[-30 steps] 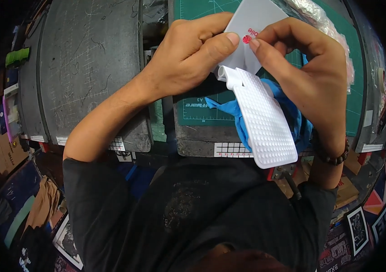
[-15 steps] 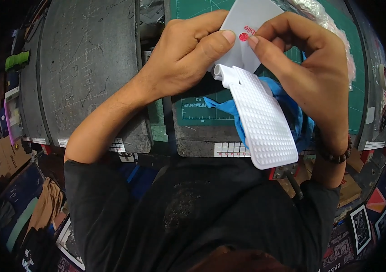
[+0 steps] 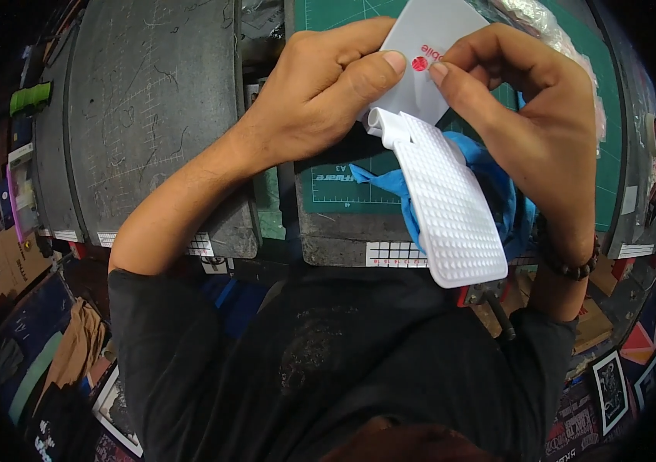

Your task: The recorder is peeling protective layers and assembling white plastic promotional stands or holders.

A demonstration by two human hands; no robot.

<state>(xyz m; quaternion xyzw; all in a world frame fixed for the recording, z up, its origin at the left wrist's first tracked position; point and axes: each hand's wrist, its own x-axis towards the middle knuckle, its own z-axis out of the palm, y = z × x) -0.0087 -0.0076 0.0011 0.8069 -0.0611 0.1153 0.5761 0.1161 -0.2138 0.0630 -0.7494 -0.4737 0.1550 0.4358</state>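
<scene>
A white plastic piece with two flat panels joined by a rolled hinge is held up in front of me. My left hand is closed on the left edge of its smooth upper panel, thumb on top. That panel carries a small red round print and red lettering. The studded lower panel hangs down toward me. My right hand pinches thumb and forefinger together at the lettering; anything between the fingertips is too small to tell. Behind the studded panel lies a crumpled blue cloth, partly hidden.
Under my hands lies a green cutting mat on a dark board. Clear plastic wrap sits at the far right of the mat. Another dark marked board is to the left. A lever handle juts out below the near edge.
My right fingertips have shifted slightly right, away from the round print, and more of the lettering shows. My left hand keeps its hold on the panel.
</scene>
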